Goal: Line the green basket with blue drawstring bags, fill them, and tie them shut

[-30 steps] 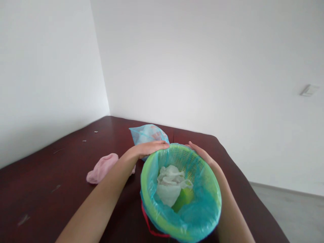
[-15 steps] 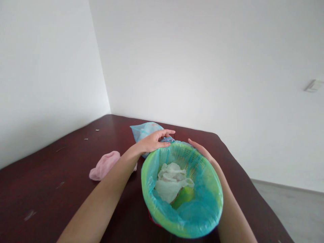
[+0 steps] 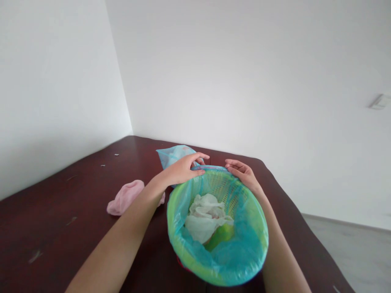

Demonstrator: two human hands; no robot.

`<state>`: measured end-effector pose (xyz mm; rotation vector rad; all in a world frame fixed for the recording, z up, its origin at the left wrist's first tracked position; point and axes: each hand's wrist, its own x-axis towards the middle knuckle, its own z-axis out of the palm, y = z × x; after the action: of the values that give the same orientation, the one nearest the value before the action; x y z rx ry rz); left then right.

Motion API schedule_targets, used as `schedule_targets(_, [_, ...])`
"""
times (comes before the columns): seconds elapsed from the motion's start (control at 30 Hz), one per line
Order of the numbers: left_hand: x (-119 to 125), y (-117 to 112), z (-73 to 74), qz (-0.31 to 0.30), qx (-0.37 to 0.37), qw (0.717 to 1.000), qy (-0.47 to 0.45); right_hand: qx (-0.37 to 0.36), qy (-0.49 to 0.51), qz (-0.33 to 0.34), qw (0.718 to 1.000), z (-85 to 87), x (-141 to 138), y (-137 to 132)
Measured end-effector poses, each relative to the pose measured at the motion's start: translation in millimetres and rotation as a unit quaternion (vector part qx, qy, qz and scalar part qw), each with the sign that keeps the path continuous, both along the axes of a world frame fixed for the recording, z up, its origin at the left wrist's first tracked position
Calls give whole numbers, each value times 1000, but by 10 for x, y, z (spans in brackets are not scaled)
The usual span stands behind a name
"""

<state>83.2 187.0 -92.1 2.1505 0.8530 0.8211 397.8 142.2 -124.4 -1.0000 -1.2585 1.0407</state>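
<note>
A green mesh basket point(image 3: 172, 211) stands tilted toward me, lined with a blue plastic bag point(image 3: 241, 254) folded over its rim. Inside lies a crumpled white plastic bag point(image 3: 201, 228). At the far left of the rim, my left hand point(image 3: 187, 167) grips the liner's edge, thumb on the near side and index finger stretched out. My right hand point(image 3: 244, 173) pinches the same edge at the far right with bent fingers. Between the hands the edge runs as a taut strip. Behind my left hand sits a light-blue translucent bag point(image 3: 174, 155), its contents unclear.
A pink cloth point(image 3: 126, 198) lies left of the basket, partly behind my left forearm. The dark red table point(image 3: 76, 219) carries small pale scraps and marks. White walls meet behind it. Pale floor shows at right, below a wall switch plate point(image 3: 379, 101).
My right hand has moved from the basket's right side to the far rim and taken hold of the liner's edge. The edge there is now pulled straight. My left hand stays nearly in place.
</note>
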Motion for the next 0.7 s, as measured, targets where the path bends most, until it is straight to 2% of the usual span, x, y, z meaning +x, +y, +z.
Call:
schedule_targets(0.07, [2, -17, 14, 23, 19, 1000, 8, 24, -9, -3, 1000, 44, 6, -30])
schedule_targets(0.13, [8, -32, 25, 34, 36, 999, 15, 30, -28, 21, 999, 95, -7, -94])
schedule_targets(0.27, [34, -68, 71, 26, 60, 998, 11, -52, -77, 131, 987, 167, -71, -235])
schedule_targets(0.33, [47, -81, 104, 26, 59, 998, 5, -77, -93, 145, 982, 182, -119, -271])
schedule_targets(0.53, [-16, -60, 175, 75, 41, 996, -13, 26, -200, 45, 979, 235, -267, -297])
schedule_targets(0.7, [-249, -175, 317, 134, 54, 988, 56, 45, -234, -21, 971, 207, -297, -276])
